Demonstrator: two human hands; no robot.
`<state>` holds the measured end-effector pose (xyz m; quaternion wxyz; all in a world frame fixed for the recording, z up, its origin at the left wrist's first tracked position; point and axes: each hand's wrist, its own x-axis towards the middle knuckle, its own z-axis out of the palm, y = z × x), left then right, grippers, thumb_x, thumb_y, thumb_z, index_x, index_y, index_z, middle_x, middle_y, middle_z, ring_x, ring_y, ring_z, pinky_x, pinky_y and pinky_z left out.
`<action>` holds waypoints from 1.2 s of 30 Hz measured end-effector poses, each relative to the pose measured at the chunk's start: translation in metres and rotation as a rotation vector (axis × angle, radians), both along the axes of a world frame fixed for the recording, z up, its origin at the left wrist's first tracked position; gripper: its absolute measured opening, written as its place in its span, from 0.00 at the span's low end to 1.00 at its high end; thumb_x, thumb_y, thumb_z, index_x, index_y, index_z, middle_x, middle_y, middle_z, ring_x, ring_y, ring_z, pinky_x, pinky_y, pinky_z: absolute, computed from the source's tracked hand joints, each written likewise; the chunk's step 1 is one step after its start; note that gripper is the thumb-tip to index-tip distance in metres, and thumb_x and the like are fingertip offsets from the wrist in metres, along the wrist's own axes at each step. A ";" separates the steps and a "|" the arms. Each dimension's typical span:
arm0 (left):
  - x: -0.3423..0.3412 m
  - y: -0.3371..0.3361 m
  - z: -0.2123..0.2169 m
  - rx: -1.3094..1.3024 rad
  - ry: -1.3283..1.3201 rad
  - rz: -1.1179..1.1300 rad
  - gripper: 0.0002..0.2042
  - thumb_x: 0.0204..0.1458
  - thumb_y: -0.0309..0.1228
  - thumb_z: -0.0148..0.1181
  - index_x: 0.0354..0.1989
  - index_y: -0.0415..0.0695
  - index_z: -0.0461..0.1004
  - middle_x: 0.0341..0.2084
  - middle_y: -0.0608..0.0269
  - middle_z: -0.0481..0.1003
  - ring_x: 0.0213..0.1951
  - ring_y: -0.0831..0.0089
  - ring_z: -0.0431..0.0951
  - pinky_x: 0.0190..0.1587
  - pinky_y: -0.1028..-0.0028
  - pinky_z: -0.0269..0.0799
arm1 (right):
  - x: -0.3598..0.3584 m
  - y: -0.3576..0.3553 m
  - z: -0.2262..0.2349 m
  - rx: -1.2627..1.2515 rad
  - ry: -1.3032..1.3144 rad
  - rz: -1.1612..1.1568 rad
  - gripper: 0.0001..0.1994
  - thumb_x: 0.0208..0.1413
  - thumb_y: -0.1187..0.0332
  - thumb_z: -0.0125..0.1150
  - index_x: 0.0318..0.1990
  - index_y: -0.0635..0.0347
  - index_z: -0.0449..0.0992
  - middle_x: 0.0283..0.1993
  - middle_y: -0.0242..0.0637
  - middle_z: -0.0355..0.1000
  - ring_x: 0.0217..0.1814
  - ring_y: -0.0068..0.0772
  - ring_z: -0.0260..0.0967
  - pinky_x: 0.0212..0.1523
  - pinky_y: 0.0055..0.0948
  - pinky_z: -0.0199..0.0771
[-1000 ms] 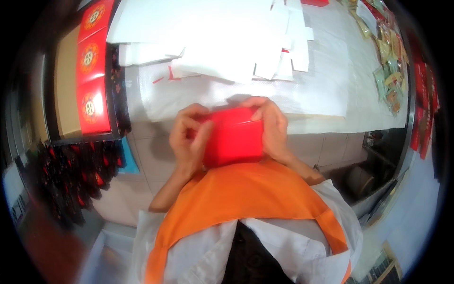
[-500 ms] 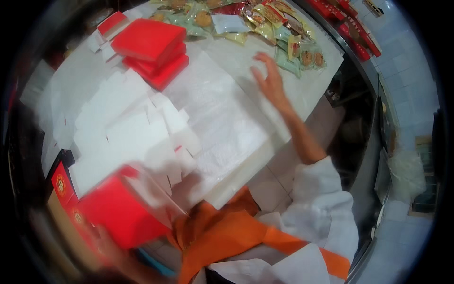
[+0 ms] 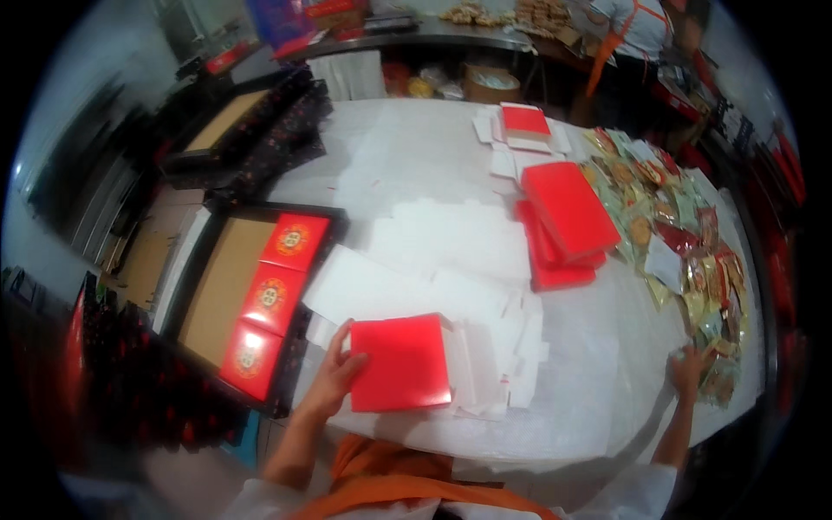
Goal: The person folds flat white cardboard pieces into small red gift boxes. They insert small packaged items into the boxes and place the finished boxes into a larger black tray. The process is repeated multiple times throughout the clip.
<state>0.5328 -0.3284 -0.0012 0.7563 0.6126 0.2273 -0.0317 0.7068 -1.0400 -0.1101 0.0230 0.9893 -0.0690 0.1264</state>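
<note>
In left fingers (image 3: 350, 367), plain red box (image 3: 400, 364), squarish

The box (image 3: 399, 362) is coloured plain red, its flap (image 3: 472, 368) white. 3 red cartons (image 3: 269, 298) are printed with round yellow-and-orange medallions (image 3: 294, 240); black trays (image 3: 293, 126) are speckled with red. Wrapped packets (image 3: 640, 229) are tinted green, gold and red. The surface (image 3: 568, 373) is covered in white.

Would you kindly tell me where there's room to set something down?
Bare table cover shows between the white cards and right hand; another mostly bare patch lies farther back, between the rear black tray and small red box. Wrapped packets crowd the right side.
</note>
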 end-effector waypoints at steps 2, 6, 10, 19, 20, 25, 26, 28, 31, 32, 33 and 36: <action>-0.003 0.000 0.002 -0.033 -0.068 0.021 0.32 0.51 0.29 0.51 0.63 0.46 0.42 0.43 0.51 0.67 0.44 0.70 0.69 0.44 0.74 0.67 | 0.007 0.013 -0.001 0.144 -0.113 0.120 0.18 0.41 0.62 0.58 0.41 0.59 0.68 0.43 0.43 0.65 0.47 0.46 0.62 0.46 0.39 0.62; -0.014 0.006 -0.016 -0.098 -0.066 0.168 0.32 0.49 0.26 0.53 0.61 0.44 0.44 0.45 0.50 0.67 0.45 0.68 0.69 0.44 0.72 0.70 | -0.018 0.095 0.044 1.728 -0.086 0.212 0.20 0.50 0.56 0.52 0.48 0.56 0.65 0.46 0.37 0.65 0.50 0.39 0.61 0.48 0.37 0.63; -0.020 -0.006 -0.014 -0.008 -0.176 0.264 0.33 0.48 0.25 0.55 0.61 0.43 0.44 0.46 0.50 0.66 0.45 0.69 0.70 0.43 0.72 0.71 | -0.060 0.202 0.098 2.340 -0.062 0.578 0.32 0.51 0.46 0.50 0.59 0.55 0.54 0.60 0.39 0.55 0.61 0.42 0.52 0.51 0.51 0.61; -0.035 -0.023 0.003 0.235 -0.311 0.254 0.32 0.49 0.25 0.54 0.61 0.43 0.44 0.44 0.53 0.67 0.46 0.71 0.69 0.44 0.73 0.69 | -0.071 0.439 0.142 2.004 0.188 0.450 0.18 0.50 0.70 0.56 0.49 0.66 0.65 0.49 0.38 0.66 0.49 0.27 0.64 0.49 0.29 0.67; -0.037 -0.022 0.001 0.231 -0.338 0.232 0.32 0.49 0.25 0.54 0.61 0.43 0.44 0.44 0.53 0.67 0.46 0.71 0.69 0.44 0.73 0.69 | -0.075 0.458 0.143 1.957 0.246 0.465 0.18 0.50 0.72 0.56 0.49 0.65 0.64 0.48 0.38 0.66 0.48 0.26 0.65 0.49 0.27 0.67; -0.041 -0.018 -0.014 0.191 -0.432 0.228 0.32 0.49 0.24 0.53 0.61 0.43 0.44 0.45 0.53 0.66 0.46 0.71 0.69 0.45 0.73 0.69 | -0.085 0.514 0.123 2.055 0.228 0.473 0.18 0.50 0.75 0.54 0.50 0.61 0.60 0.48 0.38 0.64 0.49 0.25 0.62 0.51 0.27 0.65; -0.042 -0.019 -0.018 0.180 -0.427 0.235 0.31 0.50 0.24 0.52 0.61 0.44 0.45 0.46 0.53 0.66 0.46 0.71 0.68 0.45 0.73 0.68 | -0.086 0.520 0.122 2.110 0.202 0.445 0.18 0.51 0.75 0.53 0.49 0.61 0.60 0.48 0.38 0.63 0.50 0.25 0.61 0.51 0.27 0.64; -0.042 -0.022 -0.024 0.152 -0.419 0.244 0.29 0.50 0.26 0.51 0.61 0.45 0.46 0.48 0.53 0.65 0.47 0.71 0.68 0.46 0.73 0.67 | -0.086 0.526 0.122 2.213 0.140 0.385 0.16 0.52 0.75 0.52 0.48 0.61 0.60 0.49 0.39 0.62 0.51 0.26 0.59 0.52 0.27 0.62; -0.040 -0.023 -0.026 0.035 -0.425 0.307 0.30 0.50 0.23 0.51 0.61 0.42 0.44 0.47 0.52 0.65 0.47 0.70 0.67 0.47 0.73 0.66 | -0.090 0.521 0.120 1.996 0.240 0.423 0.18 0.52 0.72 0.52 0.50 0.63 0.59 0.48 0.39 0.63 0.53 0.27 0.58 0.52 0.27 0.61; -0.039 -0.023 -0.026 0.005 -0.431 0.332 0.30 0.50 0.23 0.51 0.61 0.42 0.44 0.48 0.52 0.64 0.48 0.70 0.67 0.48 0.73 0.66 | -0.090 0.516 0.118 1.837 0.261 0.478 0.18 0.52 0.71 0.52 0.50 0.63 0.59 0.48 0.39 0.63 0.53 0.27 0.58 0.52 0.27 0.61; -0.038 -0.021 -0.024 -0.023 -0.437 0.359 0.30 0.51 0.23 0.51 0.61 0.42 0.44 0.48 0.52 0.64 0.48 0.70 0.67 0.48 0.73 0.66 | -0.088 0.510 0.116 1.678 0.281 0.530 0.19 0.51 0.70 0.53 0.50 0.64 0.60 0.48 0.39 0.63 0.52 0.27 0.59 0.51 0.26 0.61; -0.038 -0.017 -0.026 -0.029 -0.495 0.367 0.30 0.51 0.23 0.50 0.61 0.42 0.45 0.49 0.51 0.64 0.49 0.69 0.66 0.49 0.72 0.65 | -0.088 0.492 0.117 1.460 0.305 0.592 0.19 0.50 0.67 0.55 0.49 0.64 0.63 0.46 0.38 0.65 0.51 0.26 0.60 0.50 0.26 0.61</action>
